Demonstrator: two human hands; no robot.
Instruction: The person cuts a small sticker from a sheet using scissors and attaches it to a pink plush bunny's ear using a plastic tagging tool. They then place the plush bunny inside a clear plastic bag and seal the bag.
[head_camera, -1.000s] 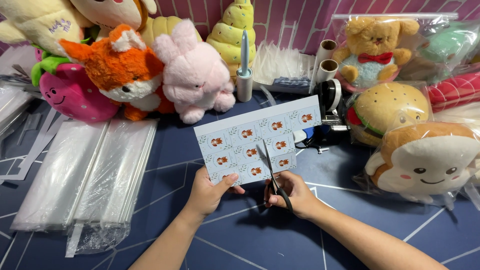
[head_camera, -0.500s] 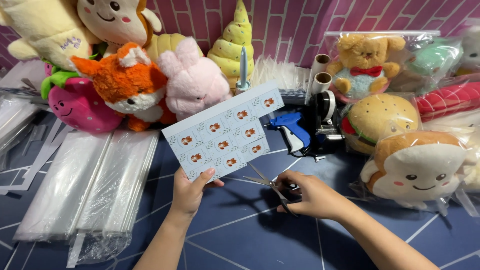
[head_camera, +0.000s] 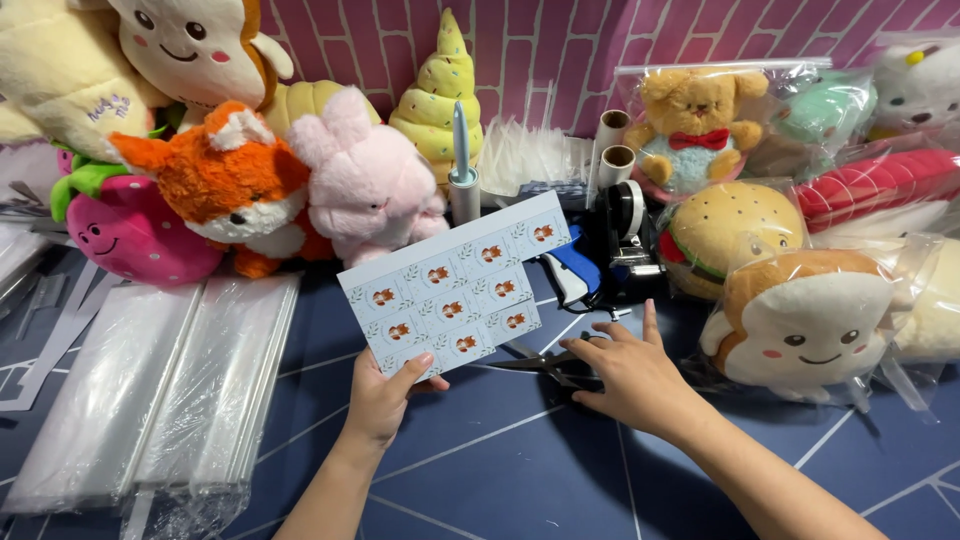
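My left hand (head_camera: 383, 398) pinches the lower left corner of a pale sheet (head_camera: 455, 285) printed with rows of small fox labels and holds it tilted above the dark blue table (head_camera: 500, 470). One label-sized piece is cut out of the sheet's lower right corner. My right hand (head_camera: 632, 376) lies flat with fingers spread over the handles of black scissors (head_camera: 535, 362). The scissors rest on the table, blades slightly apart and pointing left, just below the sheet.
A blue tagging gun (head_camera: 568, 272) and a tape dispenser (head_camera: 625, 235) sit behind the sheet. Fox (head_camera: 225, 185) and pink bunny (head_camera: 365, 180) plush toys stand at the back left. Bagged toast (head_camera: 805, 315) and burger (head_camera: 725, 230) plushes are right. Clear bags (head_camera: 160, 380) are stacked left.
The scissors came out of the sheet and went down onto the table. My right hand opened over them. My left hand moved the sheet to the left.
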